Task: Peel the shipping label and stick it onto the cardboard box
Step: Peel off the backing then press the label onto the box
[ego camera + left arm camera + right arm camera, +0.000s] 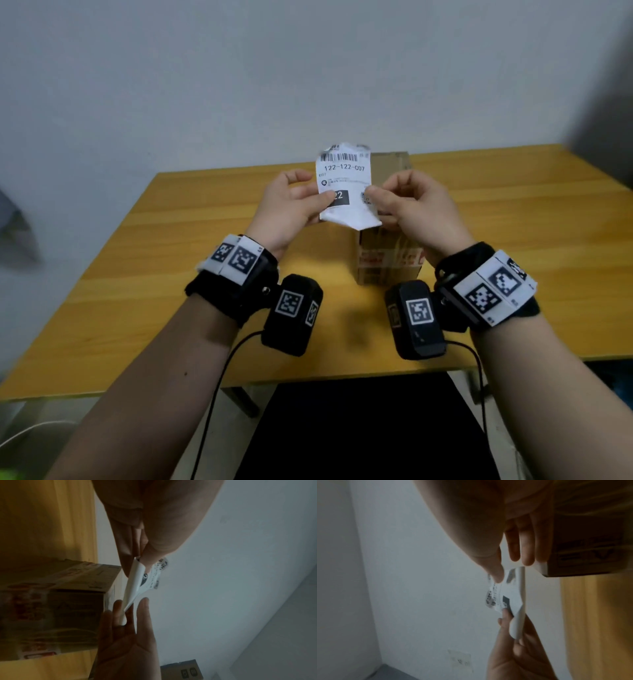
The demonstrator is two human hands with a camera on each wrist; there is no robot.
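The left hand (291, 205) is pinching the left edge of the shipping label (346, 185), thumb lying on the printed face over the black block. The right hand (407, 205) is pinching the right edge, thumb and forefinger closed on the paper beside the small square code, the other fingers curled loosely behind. In the left wrist view the label (137, 582) is appearing edge-on, bowed between the two grips, with a white layer curling away at one edge; whether that is backing cannot be told. The label is being held in the air, upright, long axis roughly vertical, barcode end up and printed face toward the person, its top and bottom edges crumpled. It is spanning the gap between the two grips and rising above both thumbs. Directly behind and below it the cardboard box (390, 260) is standing closed on the wooden table (137, 274), apart from the label, with red print on its near face.
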